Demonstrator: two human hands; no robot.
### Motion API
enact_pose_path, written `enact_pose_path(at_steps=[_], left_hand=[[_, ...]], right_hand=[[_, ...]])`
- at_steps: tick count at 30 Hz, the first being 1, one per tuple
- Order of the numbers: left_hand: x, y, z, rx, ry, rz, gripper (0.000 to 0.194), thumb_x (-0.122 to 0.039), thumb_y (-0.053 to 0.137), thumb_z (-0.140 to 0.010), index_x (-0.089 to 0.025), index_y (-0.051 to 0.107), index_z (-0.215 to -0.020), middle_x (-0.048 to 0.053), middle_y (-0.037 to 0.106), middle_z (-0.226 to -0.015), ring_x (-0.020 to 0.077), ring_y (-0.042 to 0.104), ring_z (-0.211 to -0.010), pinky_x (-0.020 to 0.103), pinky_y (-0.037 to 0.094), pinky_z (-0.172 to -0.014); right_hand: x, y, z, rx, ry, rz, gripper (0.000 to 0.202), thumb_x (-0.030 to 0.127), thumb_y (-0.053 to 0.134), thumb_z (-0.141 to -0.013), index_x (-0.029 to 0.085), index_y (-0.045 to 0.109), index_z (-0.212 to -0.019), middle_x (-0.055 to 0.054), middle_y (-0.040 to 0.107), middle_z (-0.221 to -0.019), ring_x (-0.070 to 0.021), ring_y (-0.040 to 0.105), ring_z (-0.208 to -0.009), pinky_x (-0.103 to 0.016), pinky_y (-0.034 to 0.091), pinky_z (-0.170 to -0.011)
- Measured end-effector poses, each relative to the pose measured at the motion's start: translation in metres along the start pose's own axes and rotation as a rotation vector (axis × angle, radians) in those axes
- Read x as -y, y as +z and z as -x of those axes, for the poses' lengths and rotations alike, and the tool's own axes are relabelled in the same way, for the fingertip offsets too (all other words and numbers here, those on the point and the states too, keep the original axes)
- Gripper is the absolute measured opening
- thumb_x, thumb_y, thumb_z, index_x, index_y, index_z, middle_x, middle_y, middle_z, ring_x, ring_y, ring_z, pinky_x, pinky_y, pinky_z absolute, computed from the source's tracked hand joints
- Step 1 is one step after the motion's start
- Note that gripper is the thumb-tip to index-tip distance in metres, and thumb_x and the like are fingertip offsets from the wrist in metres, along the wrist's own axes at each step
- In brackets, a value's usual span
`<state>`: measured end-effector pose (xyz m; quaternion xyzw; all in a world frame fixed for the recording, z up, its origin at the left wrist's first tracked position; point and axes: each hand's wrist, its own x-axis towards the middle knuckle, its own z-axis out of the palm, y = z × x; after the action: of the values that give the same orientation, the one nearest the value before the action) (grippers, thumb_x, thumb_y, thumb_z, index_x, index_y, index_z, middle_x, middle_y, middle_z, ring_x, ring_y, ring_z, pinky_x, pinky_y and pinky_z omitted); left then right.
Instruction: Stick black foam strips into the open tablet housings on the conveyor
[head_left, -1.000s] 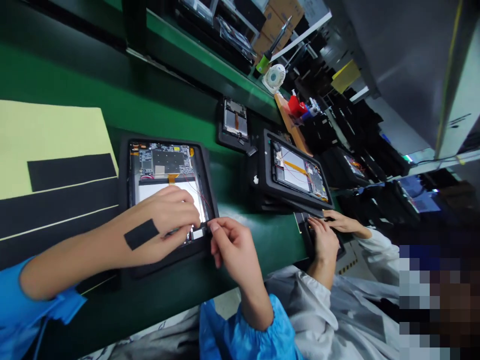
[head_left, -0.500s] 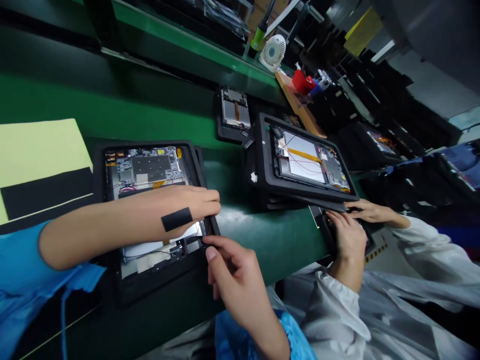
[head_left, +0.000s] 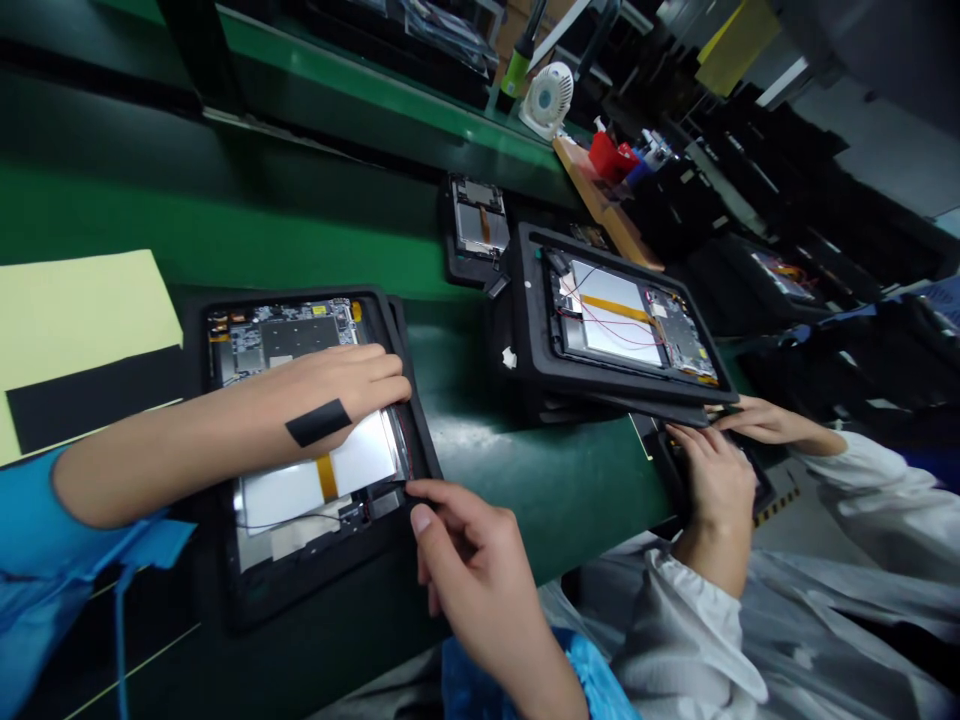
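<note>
An opened tablet lies in a black foam tray, its circuit board, silvery battery and orange ribbon showing. My left hand reaches across it, fingers together and bent down at the right edge, close to a thin red wire. Its fingertips are hidden. A strip of black tape sticks to the back of this hand. At the tray's lower right corner is my right hand, fingers curled, index tip at the end of a black wire beside a small black part. What it pinches, if anything, is too small to see.
Yellow sheet with black strips lies left. Right stands a stack of foam trays with another opened tablet; a smaller tray sits behind. A co-worker's hands work at far right. A white fan stands at the back.
My left hand has slid left and slightly up, uncovering more of the battery and the orange ribbon. My right hand stays at the corner, almost unmoved.
</note>
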<state>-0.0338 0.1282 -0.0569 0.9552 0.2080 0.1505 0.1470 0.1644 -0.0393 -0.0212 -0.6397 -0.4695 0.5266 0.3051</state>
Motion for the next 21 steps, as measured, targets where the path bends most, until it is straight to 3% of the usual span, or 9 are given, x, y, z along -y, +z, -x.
enact_pose_path(at_steps=[8, 13, 21], left_hand=[[0.0, -0.004, 0.001, -0.043, 0.042, -0.068, 0.042, 0.007, 0.038, -0.08, -0.017, 0.063, -0.105, 0.007, 0.059, -0.099, 0.023, 0.048, -0.087, 0.037, 0.038, -0.081], [0.003, 0.001, 0.0, -0.116, 0.042, -0.029, 0.032, -0.001, 0.037, -0.091, -0.019, 0.063, -0.099, 0.006, 0.06, -0.095, 0.0226, 0.048, -0.085, 0.037, 0.038, -0.078], [0.003, 0.004, -0.004, -0.168, -0.001, 0.004, 0.035, -0.015, 0.031, -0.088, -0.02, 0.066, -0.092, 0.002, 0.059, -0.087, 0.0182, 0.049, -0.084, 0.04, 0.042, -0.079]], right_hand=[[0.008, 0.003, -0.006, -0.037, 0.044, 0.043, 0.026, 0.038, 0.059, -0.097, 0.018, 0.072, -0.107, 0.006, 0.055, -0.055, -0.0067, 0.049, -0.038, -0.016, 0.036, -0.04], [0.019, 0.006, -0.013, -0.053, 0.085, 0.111, 0.019, 0.035, 0.056, -0.097, 0.019, 0.066, -0.094, 0.007, 0.055, -0.053, -0.0073, 0.048, -0.035, -0.016, 0.034, -0.037], [0.038, 0.015, -0.024, -0.151, 0.054, 0.537, 0.014, 0.018, 0.059, -0.092, 0.02, 0.057, -0.078, 0.005, 0.057, -0.053, -0.0096, 0.05, -0.042, -0.022, 0.03, -0.049]])
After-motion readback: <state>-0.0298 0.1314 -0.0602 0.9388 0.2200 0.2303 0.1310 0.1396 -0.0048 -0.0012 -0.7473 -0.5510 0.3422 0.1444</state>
